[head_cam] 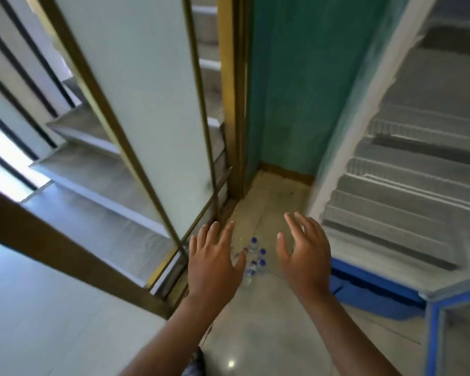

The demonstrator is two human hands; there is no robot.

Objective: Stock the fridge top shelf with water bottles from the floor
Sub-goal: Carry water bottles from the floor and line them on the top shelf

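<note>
Both hands are extended over the floor [269, 335], palms down, neither holding anything. The left hand [215, 263] has its fingers [210, 234] spread and loose; the right hand [304, 256] likewise shows spread, slightly curled fingers [293, 226]. The water bottles [253, 260], clear with blue caps, stand in a tight cluster on the floor between and below the 2 hands, close to the base of the open fridge door [136, 104] on the left. The exact count cannot be told through the blur. The fridge shelves [391, 202] at right appear bare. Risks noted: the bottles stand packed together, so reaching for 1 is likely to knock its neighbours over and set them rolling across the glossy tile. The left hand sits close to the door's lower edge and could strike it on the way down. Wide-open fingers arriving at speed may glance off a cap rather than close round a body.
</note>
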